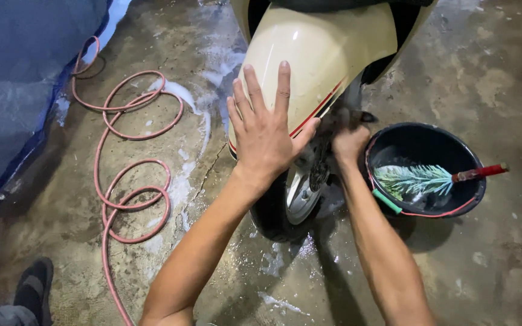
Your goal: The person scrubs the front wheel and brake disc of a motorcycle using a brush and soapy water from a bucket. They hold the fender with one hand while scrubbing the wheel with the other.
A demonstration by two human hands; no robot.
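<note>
Scooter front mudguard (pixel 309 66): cream, red-and-black stripe along the lower edge; sits over the front wheel (pixel 285 208).
Left hand (pixel 267 130): flat on the mudguard, fingers spread apart, gripping nothing.
Right hand (pixel 348 142): just right of the mudguard, at the fork beside the wheel; blurred, and whether its grip is closed on anything cannot be told.
Black bucket (pixel 472 193): on the floor right of the wheel, holding a brush with pale green bristles (pixel 415 179) and a red handle.
Red hose (pixel 131 175): coiled on the wet concrete floor (pixel 490 271), well left of the wheel.
Blue tarpaulin (pixel 19 84): far left.
</note>
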